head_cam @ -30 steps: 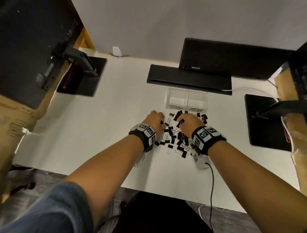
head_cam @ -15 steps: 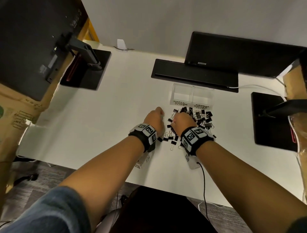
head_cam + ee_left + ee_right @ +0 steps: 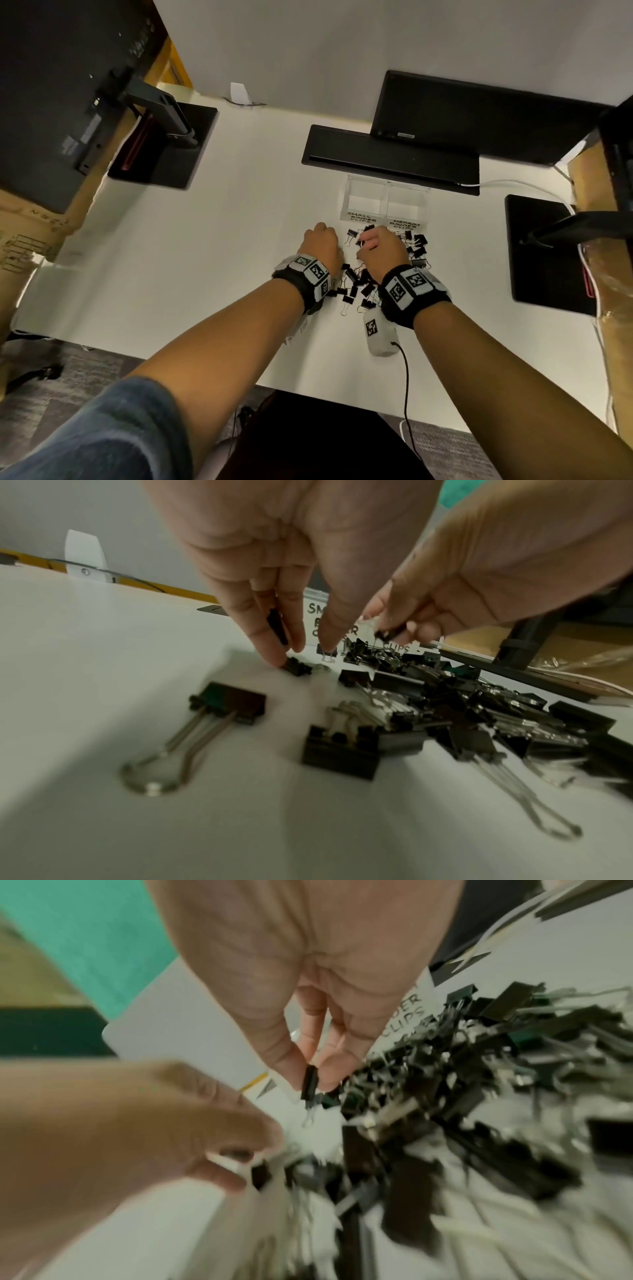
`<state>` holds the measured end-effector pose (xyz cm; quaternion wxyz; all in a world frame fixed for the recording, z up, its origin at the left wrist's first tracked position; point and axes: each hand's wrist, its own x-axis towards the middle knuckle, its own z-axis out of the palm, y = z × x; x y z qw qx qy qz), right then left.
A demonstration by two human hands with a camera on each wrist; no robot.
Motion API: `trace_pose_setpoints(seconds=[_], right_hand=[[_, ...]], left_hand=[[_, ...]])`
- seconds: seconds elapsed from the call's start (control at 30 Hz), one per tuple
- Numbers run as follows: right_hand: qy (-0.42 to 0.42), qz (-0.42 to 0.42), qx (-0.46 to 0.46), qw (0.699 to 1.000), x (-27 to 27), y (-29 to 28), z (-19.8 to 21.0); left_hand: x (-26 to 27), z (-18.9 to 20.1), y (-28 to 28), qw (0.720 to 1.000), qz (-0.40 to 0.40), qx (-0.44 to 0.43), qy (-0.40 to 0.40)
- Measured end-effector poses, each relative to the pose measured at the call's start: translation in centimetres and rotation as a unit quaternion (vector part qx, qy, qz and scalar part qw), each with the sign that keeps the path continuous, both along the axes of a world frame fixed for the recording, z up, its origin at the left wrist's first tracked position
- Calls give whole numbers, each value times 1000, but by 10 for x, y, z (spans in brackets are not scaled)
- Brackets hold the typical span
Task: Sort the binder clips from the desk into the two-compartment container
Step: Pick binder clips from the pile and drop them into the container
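Black binder clips of two sizes lie heaped on the white desk, just in front of a clear two-compartment container. Its left half is labelled small and its right half medium. My left hand hovers at the heap's left edge. In the left wrist view my left hand holds a small clip between curled fingers, and a fingertip touches another small clip on the desk. My right hand is close beside it and pinches a small clip above the heap.
A closed laptop lies right behind the container, with a monitor behind it. Monitor stand bases sit at far left and at right. A cable trails from my right wrist over the desk's near edge.
Both hands stay over the heap. The right hand has shifted slightly left, closer to the left hand, still pinching a clip. The head view has tilted.
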<state>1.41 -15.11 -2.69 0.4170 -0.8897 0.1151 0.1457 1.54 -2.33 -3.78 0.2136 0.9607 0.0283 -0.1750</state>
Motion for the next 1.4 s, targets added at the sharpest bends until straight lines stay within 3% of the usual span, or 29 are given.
trace_pose_setpoints(seconds=[0.17, 0.47, 0.53, 0.6, 0.67, 0.73, 0.9, 1.0, 1.17, 1.4], right_hand=[[-44, -42, 48, 997, 30, -14, 28], [-81, -15, -10, 997, 61, -3, 46], [-97, 22, -34, 995, 53, 2, 43], [-67, 117, -79, 988, 46, 8, 36], [-22, 240, -165, 956, 41, 16, 24], [-20, 312, -205, 928, 37, 20, 10], [-64, 351, -280, 891, 26, 19, -8], [-66, 333, -270, 901, 23, 16, -10], [-15, 255, -216, 942, 19, 10, -10], [-14, 246, -161, 956, 9, 4, -2]], left_hand=[[-8, -3, 10, 999, -28, 12, -11], [-8, -6, 15, 996, -78, 35, 19], [-8, -6, 14, 998, -60, 26, 12], [-8, -5, 11, 999, -41, 11, 1], [-9, -5, 8, 999, -42, 6, -3], [-8, -6, 7, 998, -55, 6, 2], [-6, -7, 8, 997, -76, 12, 19], [-10, -8, 10, 997, -75, 4, 2], [-16, -6, 11, 997, -79, 3, 18], [-13, 2, 6, 995, -88, 22, 47]])
